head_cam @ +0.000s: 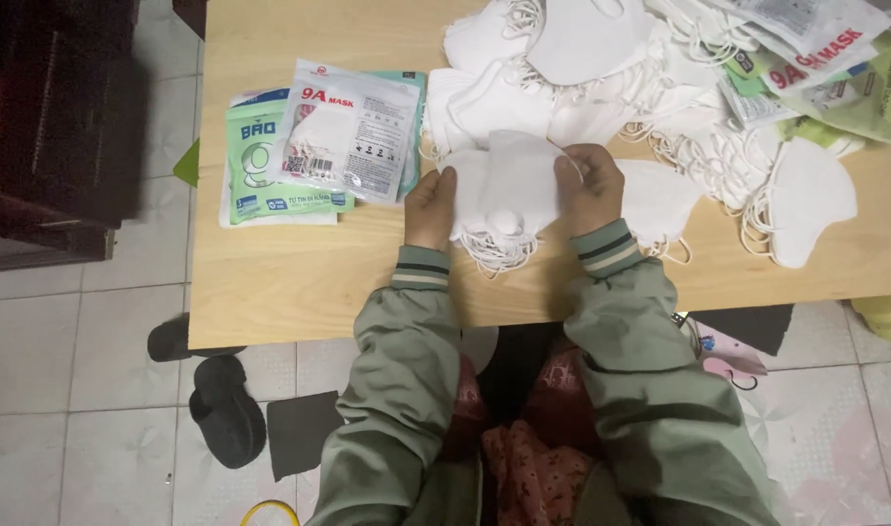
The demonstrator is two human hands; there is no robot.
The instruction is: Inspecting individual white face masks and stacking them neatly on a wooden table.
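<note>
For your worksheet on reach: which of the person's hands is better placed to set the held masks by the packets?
Probably the left hand: it grips the white masks on the side nearest the sealed packets; the right hand is farther away.

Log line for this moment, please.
left hand: holds stack | right hand: holds stack | item: white folded fabric face masks stack | surface: light wooden table

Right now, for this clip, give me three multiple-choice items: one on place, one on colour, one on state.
1. Where do the sealed packets lie from the hands?
A. left
B. right
C. on the floor

2. What colour is the stack of masks in the hands?
A. blue
B. white
C. black

3. How is the stack held?
A. left hand only
B. right hand only
C. both hands

Answers: 1 A, they lie at the table's left end. 2 B, all are white. 3 C, fingers grip each side.
</note>
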